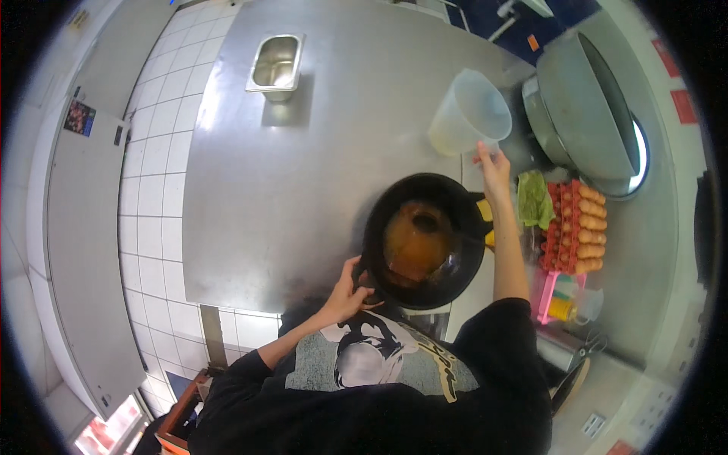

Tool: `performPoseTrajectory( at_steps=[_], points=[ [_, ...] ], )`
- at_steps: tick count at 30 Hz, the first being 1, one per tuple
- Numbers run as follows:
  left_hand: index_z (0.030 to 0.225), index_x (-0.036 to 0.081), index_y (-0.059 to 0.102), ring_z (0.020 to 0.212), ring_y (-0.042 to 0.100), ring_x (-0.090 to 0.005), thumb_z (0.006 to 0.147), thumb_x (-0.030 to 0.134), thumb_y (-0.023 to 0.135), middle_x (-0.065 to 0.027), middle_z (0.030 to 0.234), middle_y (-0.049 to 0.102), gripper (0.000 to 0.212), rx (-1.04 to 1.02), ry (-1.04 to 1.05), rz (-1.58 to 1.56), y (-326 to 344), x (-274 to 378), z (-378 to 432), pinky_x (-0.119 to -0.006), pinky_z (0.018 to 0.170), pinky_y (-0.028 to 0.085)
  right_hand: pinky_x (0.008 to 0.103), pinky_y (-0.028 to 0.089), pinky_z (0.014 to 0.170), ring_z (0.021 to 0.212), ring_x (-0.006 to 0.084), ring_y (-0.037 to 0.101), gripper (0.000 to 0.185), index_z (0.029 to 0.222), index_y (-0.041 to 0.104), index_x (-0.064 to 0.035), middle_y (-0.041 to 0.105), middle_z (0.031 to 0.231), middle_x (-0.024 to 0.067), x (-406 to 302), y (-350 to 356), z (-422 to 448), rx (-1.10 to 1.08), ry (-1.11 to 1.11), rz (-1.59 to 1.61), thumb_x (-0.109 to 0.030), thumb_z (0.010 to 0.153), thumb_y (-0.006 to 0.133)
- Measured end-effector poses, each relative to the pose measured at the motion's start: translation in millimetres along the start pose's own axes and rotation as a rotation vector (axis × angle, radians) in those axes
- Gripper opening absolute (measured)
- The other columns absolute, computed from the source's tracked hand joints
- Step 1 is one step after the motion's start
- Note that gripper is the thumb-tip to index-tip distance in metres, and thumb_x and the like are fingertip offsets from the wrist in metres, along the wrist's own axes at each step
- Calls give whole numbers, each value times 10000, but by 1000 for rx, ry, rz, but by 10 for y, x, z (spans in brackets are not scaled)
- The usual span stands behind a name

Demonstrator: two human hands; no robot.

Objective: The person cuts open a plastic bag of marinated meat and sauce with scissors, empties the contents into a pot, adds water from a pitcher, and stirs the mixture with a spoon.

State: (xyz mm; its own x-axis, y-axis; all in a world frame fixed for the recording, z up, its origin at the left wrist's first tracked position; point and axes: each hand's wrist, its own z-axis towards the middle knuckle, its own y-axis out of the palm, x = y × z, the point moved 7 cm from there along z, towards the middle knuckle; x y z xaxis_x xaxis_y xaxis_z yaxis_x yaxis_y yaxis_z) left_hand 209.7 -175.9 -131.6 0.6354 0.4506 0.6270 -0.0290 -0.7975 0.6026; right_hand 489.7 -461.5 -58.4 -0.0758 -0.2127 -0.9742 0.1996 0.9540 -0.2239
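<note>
My left hand (346,296) grips the near-left handle of a black wok (382,227). Brown-orange liquid (418,247) lies in the wok, and a dark round ladle bowl (425,222) sits partly in it. My right hand (493,170) holds the handle of a translucent plastic measuring jug (463,114), beyond the wok's far right side. The jug tilts, its open mouth facing right and toward me. A little pale yellowish stuff shows low in it. Yellow pieces (485,210) show at the wok's right handle, partly hidden by my right forearm.
A steel pan (277,65) stands on the steel table (273,187). To the right are a large metal bowl (586,108), a green cloth (533,199), red egg trays (560,227) with several brown eggs (591,236), and a pink basket (547,296) with bottles.
</note>
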Motion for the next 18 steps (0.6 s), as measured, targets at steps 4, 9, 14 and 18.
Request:
performPoseTrajectory(
  at_steps=[4,9,14,18],
  points=[
    [1411,180,142,1069,506,-233,845,-122,379,-200,1319,306,684,25,-6,89,22,65,-17,-428,809,579,228,366,640,708,61,461,283,912,603,-21,557,774,-28,-268,261,261,-57,-152,3,-293,877,674],
    [1400,115,207,1261,432,-305,825,-76,450,-202,1377,361,653,6,163,303,-97,-69,78,-383,863,523,235,348,593,655,62,406,316,898,595,0,497,728,-42,-885,942,443,-234,-285,-207,-306,878,669],
    [1392,105,218,1216,458,-254,829,-57,452,-183,1340,409,631,39,174,436,-55,135,22,-344,914,474,265,337,535,604,71,373,326,845,595,-10,463,661,-37,-1504,1679,622,-409,-421,-372,-327,870,670],
    [1383,103,233,1166,466,-205,836,-69,449,-145,1315,422,613,28,86,377,-34,109,25,-326,917,462,260,297,515,609,68,341,365,784,531,-23,431,662,-38,-1902,2379,597,-545,-579,-563,-349,860,677]
  ],
)
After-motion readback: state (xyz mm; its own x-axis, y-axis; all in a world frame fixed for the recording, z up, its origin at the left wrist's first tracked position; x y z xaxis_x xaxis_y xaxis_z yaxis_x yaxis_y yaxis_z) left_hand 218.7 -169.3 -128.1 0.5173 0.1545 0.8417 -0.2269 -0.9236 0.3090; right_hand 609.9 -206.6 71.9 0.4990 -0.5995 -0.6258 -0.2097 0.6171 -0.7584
